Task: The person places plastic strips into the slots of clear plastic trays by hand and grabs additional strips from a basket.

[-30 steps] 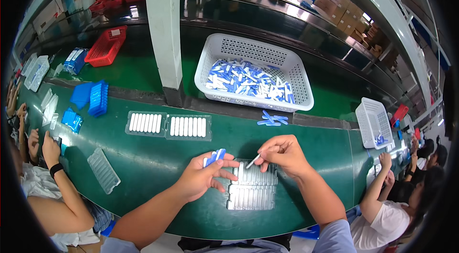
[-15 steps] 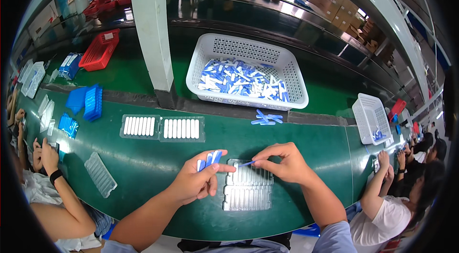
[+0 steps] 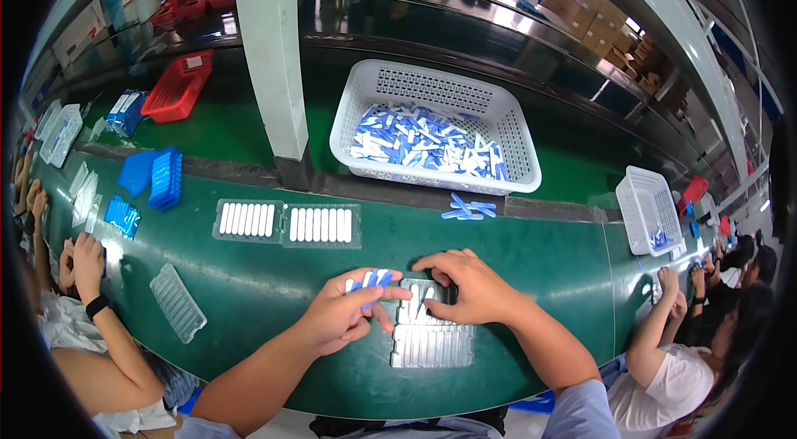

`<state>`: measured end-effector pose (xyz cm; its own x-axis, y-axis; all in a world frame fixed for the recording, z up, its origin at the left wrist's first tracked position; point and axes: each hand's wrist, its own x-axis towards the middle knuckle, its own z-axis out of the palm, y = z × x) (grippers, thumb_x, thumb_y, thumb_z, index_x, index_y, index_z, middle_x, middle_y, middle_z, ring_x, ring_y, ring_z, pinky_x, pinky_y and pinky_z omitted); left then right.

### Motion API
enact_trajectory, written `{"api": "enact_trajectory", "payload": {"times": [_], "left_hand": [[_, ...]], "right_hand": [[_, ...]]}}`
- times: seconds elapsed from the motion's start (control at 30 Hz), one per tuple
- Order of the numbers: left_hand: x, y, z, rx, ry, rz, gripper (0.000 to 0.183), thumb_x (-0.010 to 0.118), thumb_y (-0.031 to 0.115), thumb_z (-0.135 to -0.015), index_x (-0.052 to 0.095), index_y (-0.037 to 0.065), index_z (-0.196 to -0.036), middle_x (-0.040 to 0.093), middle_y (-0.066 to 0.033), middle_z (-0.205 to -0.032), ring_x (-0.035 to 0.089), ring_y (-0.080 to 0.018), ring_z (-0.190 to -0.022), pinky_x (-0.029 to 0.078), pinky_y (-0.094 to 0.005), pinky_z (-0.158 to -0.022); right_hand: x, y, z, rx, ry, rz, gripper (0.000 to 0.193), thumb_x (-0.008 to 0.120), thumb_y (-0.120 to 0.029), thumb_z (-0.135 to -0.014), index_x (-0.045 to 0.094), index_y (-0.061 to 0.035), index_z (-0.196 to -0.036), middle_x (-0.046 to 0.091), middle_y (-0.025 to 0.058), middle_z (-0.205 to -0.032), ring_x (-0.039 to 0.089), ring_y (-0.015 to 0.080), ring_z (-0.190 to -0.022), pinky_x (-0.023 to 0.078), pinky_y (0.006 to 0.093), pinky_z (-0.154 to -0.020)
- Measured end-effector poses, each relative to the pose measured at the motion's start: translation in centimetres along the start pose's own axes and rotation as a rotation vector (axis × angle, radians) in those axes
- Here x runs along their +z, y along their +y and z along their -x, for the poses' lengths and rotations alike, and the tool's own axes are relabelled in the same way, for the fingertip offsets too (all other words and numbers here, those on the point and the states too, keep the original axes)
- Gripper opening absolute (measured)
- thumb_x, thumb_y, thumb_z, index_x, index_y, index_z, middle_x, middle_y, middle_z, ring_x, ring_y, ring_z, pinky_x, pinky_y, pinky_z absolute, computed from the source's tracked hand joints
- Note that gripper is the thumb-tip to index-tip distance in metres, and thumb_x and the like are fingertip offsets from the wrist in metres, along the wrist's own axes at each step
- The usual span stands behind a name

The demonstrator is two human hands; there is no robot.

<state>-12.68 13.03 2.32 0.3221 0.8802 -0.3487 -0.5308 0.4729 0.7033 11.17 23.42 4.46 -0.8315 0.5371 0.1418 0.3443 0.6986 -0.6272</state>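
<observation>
My left hand (image 3: 339,316) holds a fanned bunch of blue-and-white flat strips (image 3: 370,280) between thumb and fingers, left of a clear plastic tray (image 3: 432,346) with ridged slots in two halves. Over the tray's upper half is my right hand (image 3: 475,288), index finger and thumb spread apart. Beside its thumb tip a white-faced strip (image 3: 428,295) lies slightly tilted in the slots, and another white strip (image 3: 413,299) sits to its left. The other fingertips of my right hand are hidden.
Ahead stands a white basket (image 3: 519,178) of strips, with loose blue strips (image 3: 469,207) before it. A filled clear tray (image 3: 286,225) lies further left, near an unfilled tray (image 3: 178,303). A post (image 3: 278,65) rises behind. Co-workers sit on both sides.
My right hand has lowered the blue strip from its pinch to the tray's upper half, and its index finger and thumb have parted. My left hand keeps its bunch, now slightly turned.
</observation>
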Motion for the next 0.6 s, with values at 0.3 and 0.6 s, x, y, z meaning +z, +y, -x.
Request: {"api": "enact_trajectory", "payload": {"times": [0.3,0.6], "left_hand": [[-0.2,-0.3,0.0,0.025,-0.002,0.03,0.037,0.049,0.009,-0.104,0.048,-0.004,-0.138,0.064,-0.0235,-0.125,0.072,-0.0197,-0.083,0.033,-0.0184,-0.037],[-0.5,-0.4,0.0,-0.007,-0.087,0.09,0.039,0.048,0.014,-0.105,0.046,-0.002,-0.14,0.06,-0.0199,-0.134,0.071,-0.0229,-0.102,0.03,-0.0181,-0.041]], "right_hand": [[-0.7,0.6,-1.3,0.12,-0.157,-0.098,0.067,0.083,-0.022,-0.072,0.054,-0.0055,-0.13,0.049,0.0055,-0.071,0.054,0.0226,-0.066,0.043,0.0361,-0.065],[-0.9,0.4,-1.5,0.305,-0.127,-0.305,0.054,0.081,-0.016,-0.081,0.058,-0.0047,-0.129,0.052,-0.0021,-0.073,0.05,0.0085,-0.065,0.042,0.0278,-0.06]]}}
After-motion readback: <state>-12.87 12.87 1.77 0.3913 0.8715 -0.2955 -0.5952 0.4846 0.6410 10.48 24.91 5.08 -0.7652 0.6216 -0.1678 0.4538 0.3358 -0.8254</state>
